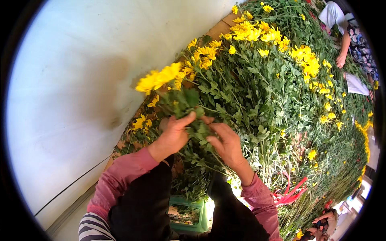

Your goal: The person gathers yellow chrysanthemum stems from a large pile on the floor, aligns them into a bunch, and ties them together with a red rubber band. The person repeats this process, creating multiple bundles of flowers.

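Before me, a bunch of yellow chrysanthemums (159, 79) points up and left, its blooms slightly blurred, over the foot of a pale wall. My left hand (175, 135) is closed around the leafy stems just below the blooms, thumb on top. My right hand (226, 143) is at the same stems, lower down and to the right, its fingers curled on the leaves. Part of its grip is hidden by foliage. Long cut stems trail from the bunch towards my right knee.
A large heap of cut chrysanthemums (253, 90) spreads to the right. Red ribbons (291, 192) lie on stems. A green plastic crate (202, 215) stands between my legs. The pale wall (75, 75) bounds the left. Other people sit at the upper right (359, 42) and lower right.
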The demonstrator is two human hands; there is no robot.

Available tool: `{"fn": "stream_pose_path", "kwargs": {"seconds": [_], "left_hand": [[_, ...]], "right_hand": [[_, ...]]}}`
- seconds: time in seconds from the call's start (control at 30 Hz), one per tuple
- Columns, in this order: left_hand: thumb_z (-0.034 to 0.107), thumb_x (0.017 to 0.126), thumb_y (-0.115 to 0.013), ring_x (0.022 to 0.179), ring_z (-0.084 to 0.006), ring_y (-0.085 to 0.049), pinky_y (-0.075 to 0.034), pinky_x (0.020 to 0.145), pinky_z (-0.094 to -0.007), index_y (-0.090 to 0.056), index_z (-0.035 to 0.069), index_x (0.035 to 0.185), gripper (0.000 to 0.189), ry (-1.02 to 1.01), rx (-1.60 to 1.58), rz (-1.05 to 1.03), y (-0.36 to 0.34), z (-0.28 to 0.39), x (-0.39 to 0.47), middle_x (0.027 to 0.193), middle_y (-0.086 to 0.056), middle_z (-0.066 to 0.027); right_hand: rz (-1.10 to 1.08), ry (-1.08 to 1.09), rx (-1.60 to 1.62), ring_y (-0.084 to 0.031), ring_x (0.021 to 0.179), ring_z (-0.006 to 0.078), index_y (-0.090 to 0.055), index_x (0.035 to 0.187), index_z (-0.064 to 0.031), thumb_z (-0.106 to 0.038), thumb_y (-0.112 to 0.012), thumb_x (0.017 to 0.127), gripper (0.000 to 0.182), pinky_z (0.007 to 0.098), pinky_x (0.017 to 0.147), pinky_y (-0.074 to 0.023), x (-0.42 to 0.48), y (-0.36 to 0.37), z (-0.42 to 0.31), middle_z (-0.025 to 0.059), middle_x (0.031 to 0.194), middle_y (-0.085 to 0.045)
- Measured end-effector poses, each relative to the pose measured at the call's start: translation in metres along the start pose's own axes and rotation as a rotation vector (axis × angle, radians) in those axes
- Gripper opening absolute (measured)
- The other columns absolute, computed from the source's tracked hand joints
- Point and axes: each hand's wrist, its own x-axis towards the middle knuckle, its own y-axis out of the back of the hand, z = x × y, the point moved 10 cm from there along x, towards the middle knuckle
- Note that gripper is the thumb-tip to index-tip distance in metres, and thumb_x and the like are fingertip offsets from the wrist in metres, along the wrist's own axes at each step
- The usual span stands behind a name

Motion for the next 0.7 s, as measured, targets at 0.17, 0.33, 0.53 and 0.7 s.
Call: {"fn": "stream_pose_path", "kwargs": {"seconds": [0.17, 0.33, 0.53, 0.7], "left_hand": [[0.023, 0.104, -0.049, 0.109, -0.0331, -0.062, -0.047, 0.099, -0.0523, -0.052, 0.008, 0.125, 0.026, 0.030, -0.102, 0.073, 0.049, 0.009, -0.044, 0.105, -0.063, -0.0125], [0.025, 0.104, -0.049, 0.105, -0.0303, -0.059, -0.046, 0.101, -0.0517, -0.050, 0.007, 0.128, 0.030, 0.076, -0.205, 0.101, 0.068, 0.001, -0.064, 0.106, -0.059, -0.0097], [0.026, 0.104, -0.050, 0.107, -0.0299, -0.059, -0.046, 0.100, -0.0476, -0.048, 0.003, 0.133, 0.037, 0.114, -0.196, 0.047, 0.064, -0.009, -0.055, 0.105, -0.061, -0.0095], [0.025, 0.103, -0.051, 0.108, -0.0300, -0.060, -0.047, 0.099, -0.0475, -0.051, 0.002, 0.128, 0.034, 0.139, -0.186, 0.086, 0.073, -0.012, -0.062, 0.104, -0.062, -0.0105]], "right_hand": [[0.087, -0.847, 0.412, -0.069, 0.098, 0.0267, -0.067, 0.111, -0.0033, -0.044, -0.040, 0.105, 0.049, 0.0346, 0.088, -0.0579, -0.079, 0.034, 0.167, 0.0135, 0.105, -0.071], [0.498, -0.751, 0.128, -0.069, 0.060, 0.0154, -0.071, 0.104, 0.0017, -0.033, -0.056, 0.101, 0.038, 0.0236, 0.052, -0.0597, -0.084, 0.162, 0.221, 0.0122, 0.083, -0.073], [0.271, -0.112, -0.437, -0.064, 0.109, 0.0305, -0.058, 0.132, -0.0072, -0.035, -0.078, 0.082, 0.061, 0.0410, 0.093, -0.0530, -0.020, 0.103, 0.126, 0.0146, 0.123, -0.065], [0.129, -0.178, -0.591, -0.061, 0.094, 0.0362, -0.057, 0.133, -0.0101, -0.015, -0.079, 0.075, 0.062, 0.0439, 0.080, -0.0514, -0.001, 0.070, 0.078, 0.0148, 0.106, -0.059]]}}
